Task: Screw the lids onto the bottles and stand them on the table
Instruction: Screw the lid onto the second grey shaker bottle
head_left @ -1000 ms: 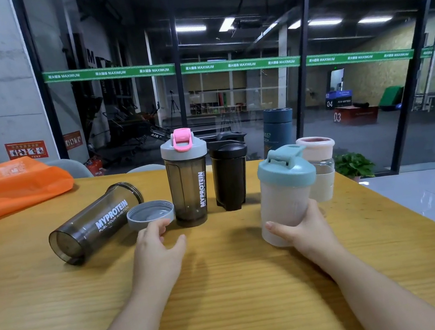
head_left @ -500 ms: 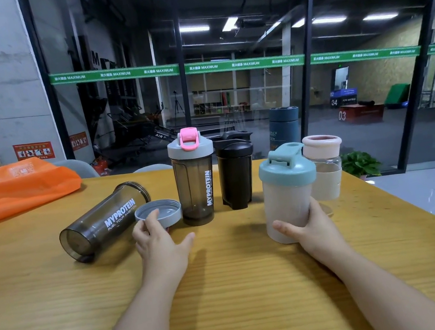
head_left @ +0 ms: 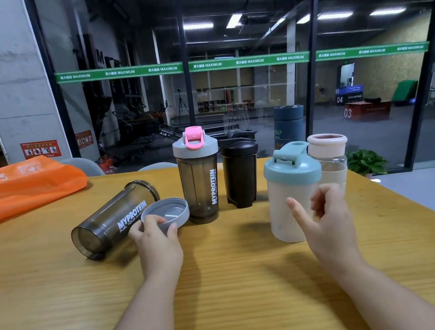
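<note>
While the right hand [head_left: 325, 221] is letting go of the teal-lidded bottle [head_left: 291, 192], fingers loosely spread, the left hand [head_left: 156, 241] is now pinching the grey lid [head_left: 168, 212] for the lying bottle [head_left: 113, 221] beside its fingertips

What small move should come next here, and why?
Probably lift the grey lid, which the left hand is pinching at its near rim, while the right hand, open just off the capped blue-lidded bottle, reaches for the lying smoky bottle. That one lies on its side with no lid; the others stand capped.

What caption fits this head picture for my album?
Left hand picks up the grey lid beside the lying bottle.
</note>
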`<state>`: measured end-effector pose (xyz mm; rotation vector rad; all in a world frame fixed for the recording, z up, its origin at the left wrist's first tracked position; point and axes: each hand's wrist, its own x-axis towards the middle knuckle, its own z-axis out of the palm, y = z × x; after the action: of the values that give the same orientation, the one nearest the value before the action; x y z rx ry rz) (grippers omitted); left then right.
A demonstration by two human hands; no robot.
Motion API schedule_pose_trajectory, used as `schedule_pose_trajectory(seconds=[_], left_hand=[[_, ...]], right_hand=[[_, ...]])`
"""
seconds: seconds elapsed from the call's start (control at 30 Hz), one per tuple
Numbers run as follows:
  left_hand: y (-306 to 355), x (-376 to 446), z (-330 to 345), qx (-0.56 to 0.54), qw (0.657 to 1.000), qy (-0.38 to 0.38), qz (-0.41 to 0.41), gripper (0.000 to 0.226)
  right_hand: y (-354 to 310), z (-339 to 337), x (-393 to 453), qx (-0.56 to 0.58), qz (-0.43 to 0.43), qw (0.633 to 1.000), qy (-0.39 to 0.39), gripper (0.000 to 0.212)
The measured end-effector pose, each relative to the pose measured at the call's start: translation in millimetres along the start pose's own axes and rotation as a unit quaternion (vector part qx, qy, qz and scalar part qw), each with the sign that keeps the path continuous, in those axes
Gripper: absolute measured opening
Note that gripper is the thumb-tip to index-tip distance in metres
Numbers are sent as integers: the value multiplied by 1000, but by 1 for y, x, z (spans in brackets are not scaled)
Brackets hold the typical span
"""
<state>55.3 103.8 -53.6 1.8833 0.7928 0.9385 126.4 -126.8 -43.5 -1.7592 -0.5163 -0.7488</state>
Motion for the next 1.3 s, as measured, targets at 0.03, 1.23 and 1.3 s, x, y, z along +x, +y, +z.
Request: schedule_pose_trajectory(seconds=[0.03,1.23,1.3], left_hand=[[0,-1,-2,-12,1000,1,1,15],[-23,4,-38,200,976,89,20,91],[-28,11,-37,243,966,82,14,94]], right_hand=[[-2,2,-2,6,-20,1000,-17,33],[-51,37,-19,497,462,655,-332,36],[-48,38,-20,496,468,653,-329,38]])
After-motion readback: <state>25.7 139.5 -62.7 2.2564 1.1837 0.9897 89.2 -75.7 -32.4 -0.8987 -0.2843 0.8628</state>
